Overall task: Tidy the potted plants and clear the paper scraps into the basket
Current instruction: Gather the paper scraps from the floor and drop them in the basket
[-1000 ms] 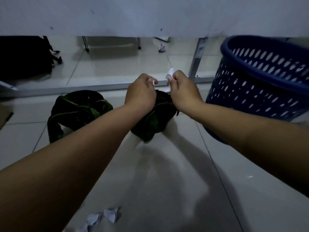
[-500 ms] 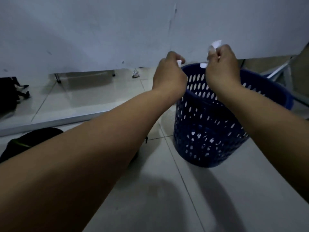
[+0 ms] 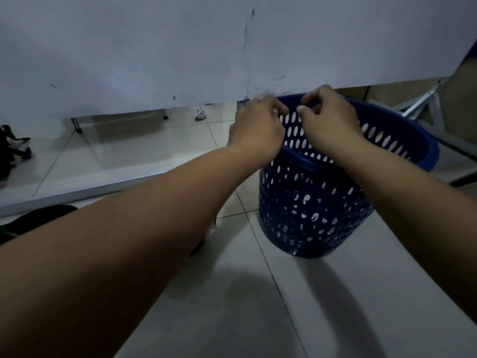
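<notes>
The blue perforated basket [image 3: 309, 202] stands on the tiled floor at centre right. Both my hands hover over its near rim. My left hand [image 3: 258, 127] has its fingers loosely curled, and I see no paper in it. My right hand [image 3: 331, 117] is beside it over the basket's opening, thumb and fingers slightly apart, also without paper. White scraps show through the holes near the basket's bottom. A dark potted plant [image 3: 38, 215] peeks out at the left, mostly hidden behind my left forearm.
A crumpled scrap [image 3: 199, 115] lies on the floor under the white panel [image 3: 154, 47] ahead. A black bag [image 3: 10, 151] sits at the far left. A metal frame leg [image 3: 426, 99] stands behind the basket on the right.
My hands carried two paper scraps from above the plants to the basket and came down over its opening. The scraps no longer show in my fingers.
</notes>
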